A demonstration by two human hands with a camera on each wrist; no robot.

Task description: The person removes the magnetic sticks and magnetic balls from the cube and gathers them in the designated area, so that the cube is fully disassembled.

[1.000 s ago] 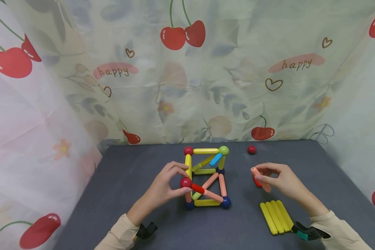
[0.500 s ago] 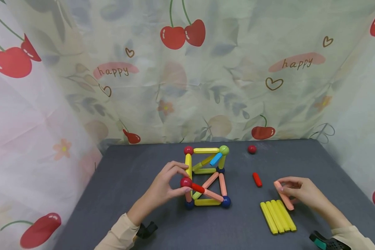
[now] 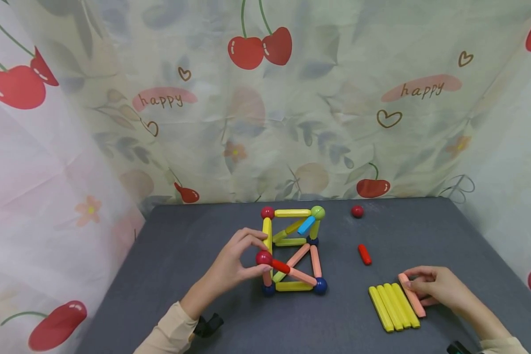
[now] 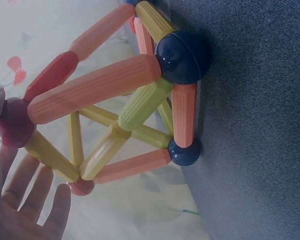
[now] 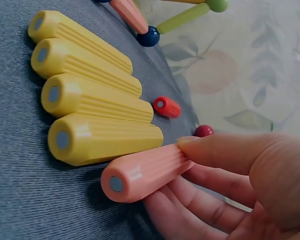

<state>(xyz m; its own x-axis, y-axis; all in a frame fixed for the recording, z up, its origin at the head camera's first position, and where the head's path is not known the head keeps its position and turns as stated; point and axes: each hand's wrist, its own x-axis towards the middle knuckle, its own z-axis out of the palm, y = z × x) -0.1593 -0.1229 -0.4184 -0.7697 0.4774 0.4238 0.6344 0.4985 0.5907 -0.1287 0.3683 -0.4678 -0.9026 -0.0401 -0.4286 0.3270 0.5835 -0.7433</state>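
Note:
My left hand [image 3: 234,265] pinches a red ball [image 3: 263,257] at the near upper corner of a frame built of magnetic sticks and balls. A short red stick [image 3: 280,266] and a pink stick [image 4: 95,90] meet that ball. Blue balls [image 4: 184,56] form the frame's lower corners. On the right, my right hand [image 3: 442,287] pinches a loose pink magnetic stick [image 5: 147,172] between thumb and fingers. It lies low at the table, alongside the right end of a row of several yellow sticks [image 5: 105,137]. Metal tips show on the sticks' ends in the right wrist view.
A short red stick [image 3: 365,254] lies between the frame and my right hand. Farther back rests a loose red ball [image 3: 357,212]. A blue stick [image 3: 306,225] slants from the green ball [image 3: 317,213]. Behind the dark table [image 3: 194,236] hangs a printed curtain [image 3: 270,137].
My right hand has carried the pink stick rightward and toward me, from over the short red stick down beside the yellow row. My left hand has kept its place on the red ball.

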